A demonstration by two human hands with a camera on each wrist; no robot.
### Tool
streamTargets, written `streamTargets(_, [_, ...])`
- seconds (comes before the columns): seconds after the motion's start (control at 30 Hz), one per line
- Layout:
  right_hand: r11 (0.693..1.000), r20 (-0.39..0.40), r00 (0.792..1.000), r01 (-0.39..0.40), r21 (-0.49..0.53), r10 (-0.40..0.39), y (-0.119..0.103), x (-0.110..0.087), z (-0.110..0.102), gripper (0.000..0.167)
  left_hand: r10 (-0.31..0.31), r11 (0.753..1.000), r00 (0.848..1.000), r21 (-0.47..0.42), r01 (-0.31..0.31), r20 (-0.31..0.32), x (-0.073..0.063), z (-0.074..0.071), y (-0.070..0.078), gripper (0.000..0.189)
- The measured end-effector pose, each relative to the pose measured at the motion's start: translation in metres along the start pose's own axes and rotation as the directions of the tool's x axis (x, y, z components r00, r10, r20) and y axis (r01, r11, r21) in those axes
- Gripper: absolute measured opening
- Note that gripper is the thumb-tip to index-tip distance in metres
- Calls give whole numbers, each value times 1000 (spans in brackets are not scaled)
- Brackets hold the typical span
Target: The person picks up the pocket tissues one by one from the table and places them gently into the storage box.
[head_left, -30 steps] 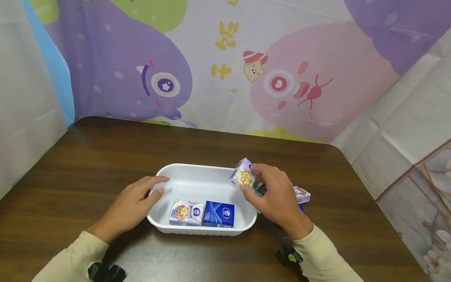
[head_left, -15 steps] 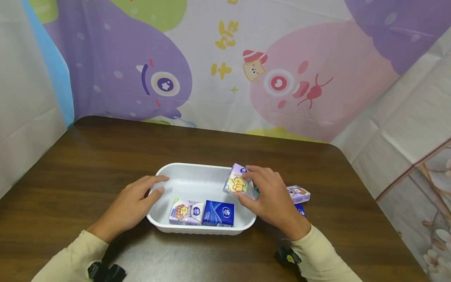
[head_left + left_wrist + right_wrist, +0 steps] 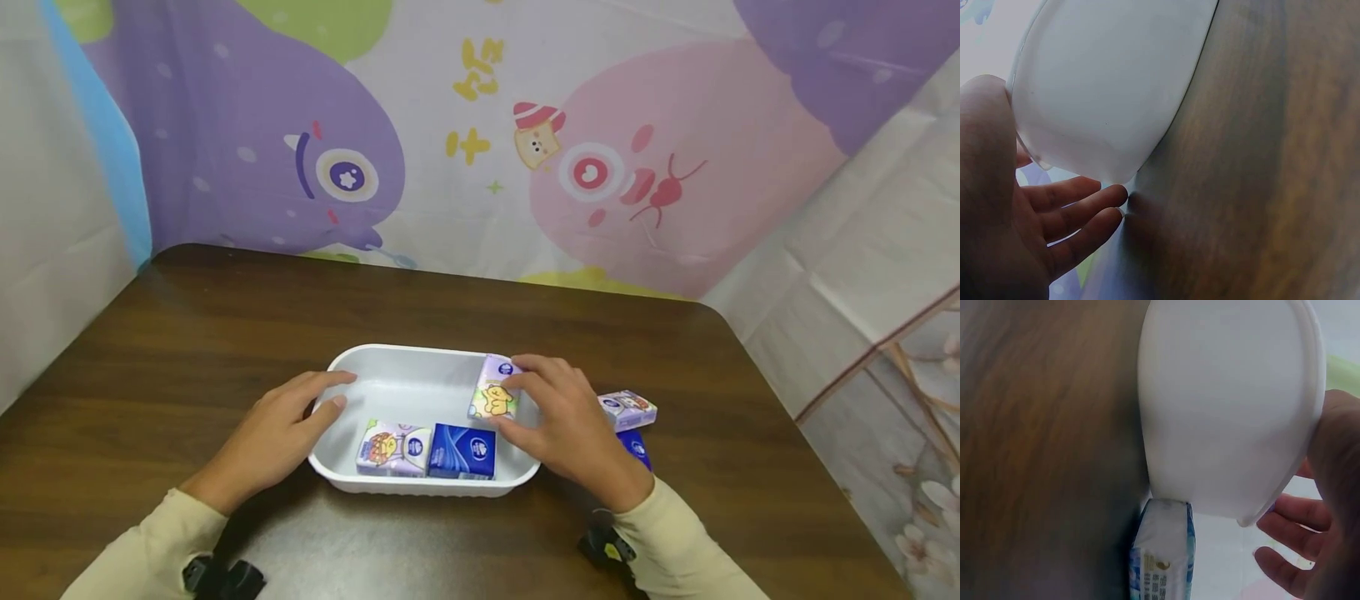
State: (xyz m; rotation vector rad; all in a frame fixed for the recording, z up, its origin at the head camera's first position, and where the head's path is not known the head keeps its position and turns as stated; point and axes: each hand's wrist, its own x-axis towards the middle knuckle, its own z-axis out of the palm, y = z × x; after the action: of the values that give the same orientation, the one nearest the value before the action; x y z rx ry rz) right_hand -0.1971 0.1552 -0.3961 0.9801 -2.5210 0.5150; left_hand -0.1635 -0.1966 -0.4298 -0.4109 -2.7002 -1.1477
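A lilac packet with a yellow puppy print (image 3: 492, 398) is sitting tilted inside the right end of the white tray (image 3: 408, 379), its printed face turned up; whether it is touching the tray's floor cannot be told. The right hand (image 3: 566, 421) is holding it in a partly closed pinch, the thumb resting at the packet's lower right corner and a fingertip pressing on its face. From the right wrist, this hand is showing beside the tray's rim, with the packet mostly hidden.

The left hand (image 3: 273, 433) is resting at the tray's left end with thumb and forefinger spread apart over the rim, while the other fingers are lying loosely bent along the outer wall, as the left wrist view is showing.

Within the tray, a second lilac packet (image 3: 393, 450) and a dark blue packet (image 3: 462, 452) are lying side by side along the near wall.

Outside, near the right hand, a purple-and-white packet (image 3: 628, 408) is lying just behind a blue packet (image 3: 636, 448). A blue-patterned packet (image 3: 1161, 550) is standing beside the tray's outer wall. Everything is resting on a dark wooden worktop (image 3: 285, 308), and a cartoon-printed cloth (image 3: 450, 217) is hanging behind it.
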Motion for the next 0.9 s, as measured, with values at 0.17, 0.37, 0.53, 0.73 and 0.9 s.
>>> streamTargets(0.17, [1000, 30, 999, -19, 15, 19, -3, 2, 0, 41, -7, 1000, 1000, -3, 7, 6, 0, -1, -1, 34])
streamTargets(0.37, [999, 50, 998, -30, 17, 29, -4, 1, 0, 39, -2, 1000, 1000, -2, 2, 8, 0, 0, -1, 33])
streamTargets(0.53, [999, 78, 996, -48, -6, 49, -5, 1, -1, 38, 5, 1000, 1000, 5, -5, 2, 1, 0, -1, 33])
streamTargets(0.73, [995, 87, 995, -49, -84, 57, -8, 1, -2, 35, -5, 1000, 1000, -2, 5, 10, 1, -1, 0, 33])
streamTargets(0.9, [993, 96, 995, -16, -117, 27, -10, 1, -2, 36, -7, 1000, 1000, -1, 7, 10, 0, 0, 0, 33])
